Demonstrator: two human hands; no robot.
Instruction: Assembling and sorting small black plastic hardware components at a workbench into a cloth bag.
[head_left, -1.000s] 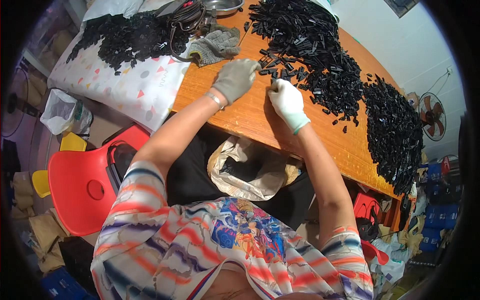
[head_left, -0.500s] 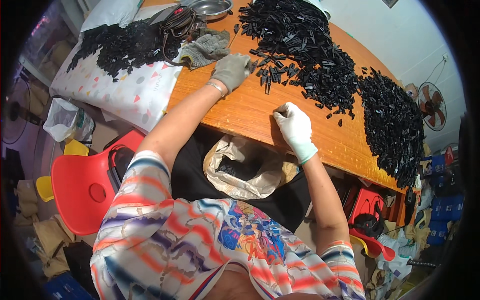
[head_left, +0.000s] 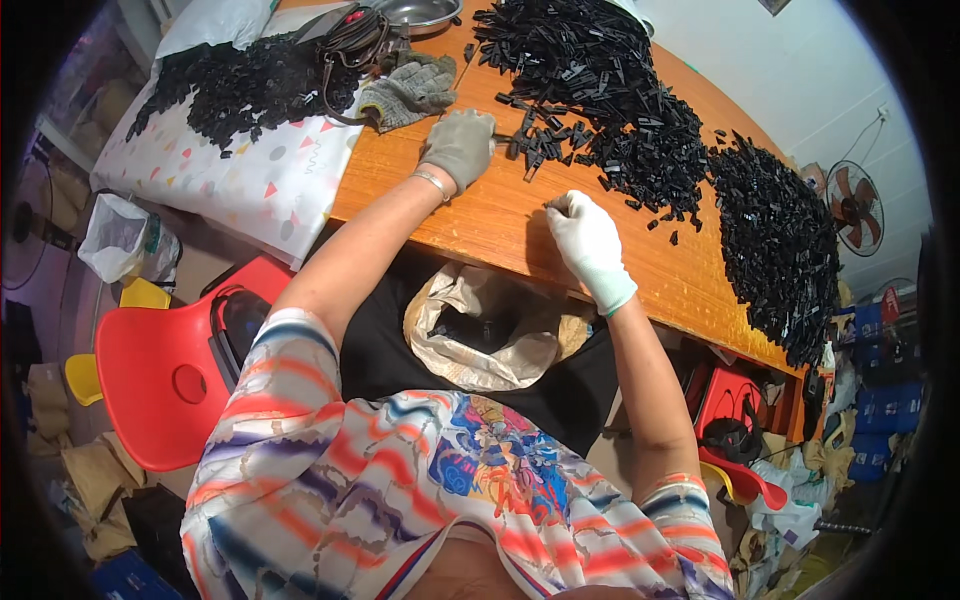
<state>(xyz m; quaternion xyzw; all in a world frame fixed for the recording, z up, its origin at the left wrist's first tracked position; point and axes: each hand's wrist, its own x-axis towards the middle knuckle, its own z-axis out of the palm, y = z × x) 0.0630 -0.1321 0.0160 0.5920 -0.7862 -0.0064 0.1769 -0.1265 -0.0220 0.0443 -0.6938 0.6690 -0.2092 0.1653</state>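
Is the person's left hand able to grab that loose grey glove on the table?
Probably yes: the grey glove lies just past the left hand, and nothing seems to block the way.

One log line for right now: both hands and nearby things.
left hand: grey glove, beside loose black pieces | right hand: white glove, at wooden table, grip unclear | open pale sack: by table's near edge

Bright middle, black curved edges
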